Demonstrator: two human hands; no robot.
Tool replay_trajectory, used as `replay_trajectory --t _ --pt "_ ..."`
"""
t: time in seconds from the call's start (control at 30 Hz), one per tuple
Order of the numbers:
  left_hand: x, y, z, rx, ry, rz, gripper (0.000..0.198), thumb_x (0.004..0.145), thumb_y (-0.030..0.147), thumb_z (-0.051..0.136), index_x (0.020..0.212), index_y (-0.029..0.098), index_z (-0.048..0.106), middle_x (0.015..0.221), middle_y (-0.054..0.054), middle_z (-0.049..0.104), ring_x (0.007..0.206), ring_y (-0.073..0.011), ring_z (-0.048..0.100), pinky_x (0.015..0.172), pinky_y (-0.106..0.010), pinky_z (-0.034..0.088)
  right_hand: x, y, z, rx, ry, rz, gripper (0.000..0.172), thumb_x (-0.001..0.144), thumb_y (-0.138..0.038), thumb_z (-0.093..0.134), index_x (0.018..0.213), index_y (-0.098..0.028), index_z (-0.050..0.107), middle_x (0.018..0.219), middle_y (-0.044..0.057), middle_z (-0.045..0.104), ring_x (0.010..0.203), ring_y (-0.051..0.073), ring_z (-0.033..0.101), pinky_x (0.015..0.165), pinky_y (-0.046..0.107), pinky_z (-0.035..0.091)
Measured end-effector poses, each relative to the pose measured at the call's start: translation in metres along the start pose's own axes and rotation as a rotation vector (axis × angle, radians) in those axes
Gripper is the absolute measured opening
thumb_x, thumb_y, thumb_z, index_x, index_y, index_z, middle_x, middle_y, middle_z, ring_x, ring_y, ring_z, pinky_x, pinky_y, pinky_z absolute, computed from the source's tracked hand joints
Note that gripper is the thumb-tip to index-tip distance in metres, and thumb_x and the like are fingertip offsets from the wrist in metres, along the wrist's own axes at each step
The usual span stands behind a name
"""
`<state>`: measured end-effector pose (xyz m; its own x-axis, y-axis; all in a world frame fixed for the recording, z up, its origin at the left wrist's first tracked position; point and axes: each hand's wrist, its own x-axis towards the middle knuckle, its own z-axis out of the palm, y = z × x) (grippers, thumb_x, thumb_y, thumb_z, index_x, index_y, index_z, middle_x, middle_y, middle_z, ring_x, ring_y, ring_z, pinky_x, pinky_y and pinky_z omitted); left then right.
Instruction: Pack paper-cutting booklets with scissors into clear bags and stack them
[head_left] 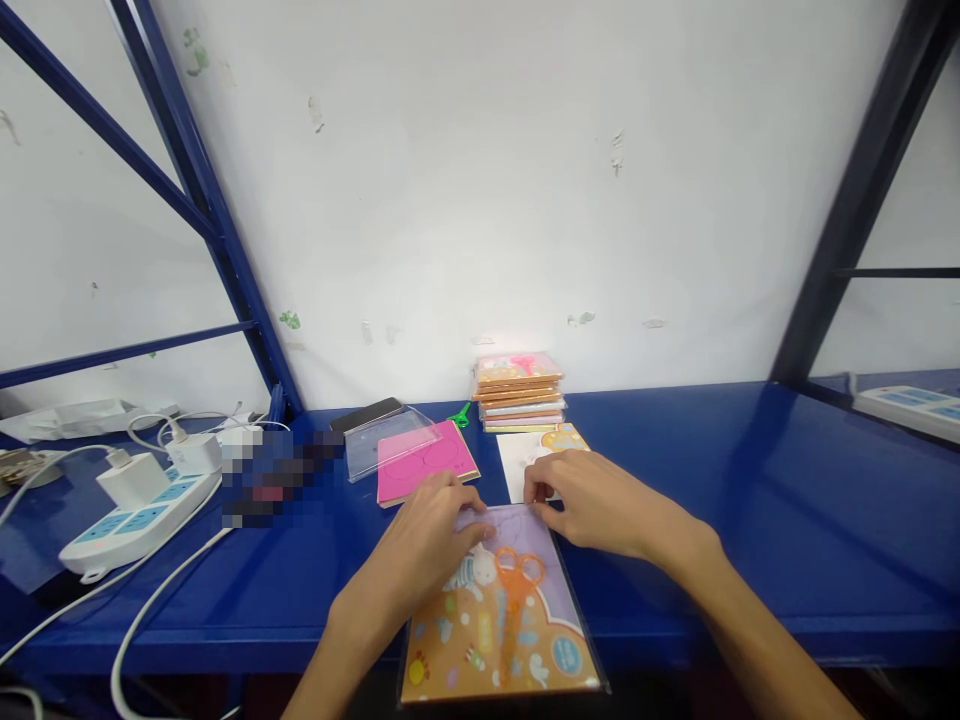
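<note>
Craft pack [499, 625] held under both hands at bench edge

Left hand [416, 555] was laid over the pack's clear sleeve, its fingers loosely spread, while the right hand [581, 505] was set at the sleeve's top edge with the fingertips gathered; whether the sleeve was actually pinched could not be told. Good control was given by that placing: pressure was kept high on the pack, and the orange scissors [517, 590] inside were left uncovered. The pack's near end was seen overhanging the front edge of the blue steel bench [675, 500], so any slide toward the body would have been risky. Just ahead, a pink card sheet [427, 465] overlapped a clear plastic lid [386, 440], a white printed card [521, 462] lay under the right fingers [536, 490], and a stack of craft packs [519, 393] stood beyond. The bench ran on far to the right; a power strip [139, 525] and white charger cables [150, 640] crowded the left.
</note>
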<state>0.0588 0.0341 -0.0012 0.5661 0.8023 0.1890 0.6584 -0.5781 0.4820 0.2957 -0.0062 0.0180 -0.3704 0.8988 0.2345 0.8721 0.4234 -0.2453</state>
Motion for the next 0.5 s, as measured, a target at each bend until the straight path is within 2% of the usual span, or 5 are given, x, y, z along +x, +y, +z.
replay_trajectory --t 0.2,0.3,0.5 --pt "0.001 0.003 0.001 0.009 -0.011 0.07 0.012 0.092 0.026 0.064 0.096 0.021 0.074 0.101 -0.005 0.067 0.103 -0.0241 0.06 0.089 -0.038 0.044 -0.001 -0.003 -0.002 -0.008 -0.025 -0.005 0.021 0.085 -0.015 0.055 0.093 -0.021 0.074 0.091 0.006 0.077 0.085 0.021 0.068 0.072 0.029 0.042" --pt "-0.001 0.01 0.001 -0.006 -0.035 0.108 0.016 0.095 0.022 0.058 0.094 0.022 0.074 0.103 -0.003 0.067 0.103 -0.0227 0.061 0.09 -0.036 0.045 -0.002 -0.006 -0.003 -0.01 -0.011 -0.005 0.022 0.086 -0.017 0.054 0.092 -0.021 0.075 0.091 0.007 0.077 0.088 0.022 0.068 0.076 0.031 0.043" --pt "-0.002 0.019 0.007 -0.006 -0.048 0.186 0.027 0.095 0.016 0.053 0.113 0.024 0.071 0.112 -0.005 0.065 0.108 -0.0216 0.06 0.096 -0.036 0.045 -0.002 -0.014 -0.005 0.045 -0.017 -0.034 0.029 0.09 -0.017 0.05 0.097 -0.021 0.077 0.096 0.007 0.078 0.095 0.023 0.067 0.082 0.033 0.043"
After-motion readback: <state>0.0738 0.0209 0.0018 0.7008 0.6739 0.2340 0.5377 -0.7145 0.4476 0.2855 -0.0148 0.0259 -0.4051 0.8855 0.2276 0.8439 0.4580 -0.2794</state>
